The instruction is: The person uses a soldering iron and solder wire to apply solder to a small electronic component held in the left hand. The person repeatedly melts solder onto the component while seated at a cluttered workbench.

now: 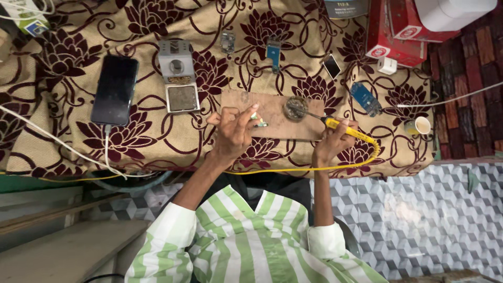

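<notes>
Looking down through the head camera, I am seeing a table draped in a beige cloth [157, 131] patterned with dark maroon flowers. Near the table's front edge, at its middle, a brown board [272, 121] is lying flat. My left hand [233, 131] is resting on the board's left end, its fingers closed in a pinch around a small green-tipped component [257, 119] that is touching the board. My right hand [330, 144] is sitting at the board's right end, fingers wrapped shut around the yellow handle of a soldering iron [346, 128], whose thin metal tip is reaching toward a round tin [296, 107] standing on the board. I judge the component to be light, stiff and fragile, best pinched by its edges; the iron seems light and rigid, safe to hold only by its handle. Its yellow cord [293, 169] is trailing along the front edge. Toward the table's left side a dark phone [115, 89] is lying with a white cable [107, 152] plugged in, and a grey metal stand [178, 76] is sitting beside it. Small blue circuit boards [365, 98] are lying toward the back and right, a red box [395, 31] is occupying the back right corner, and a small cup [419, 126] is standing at the right edge.
</notes>
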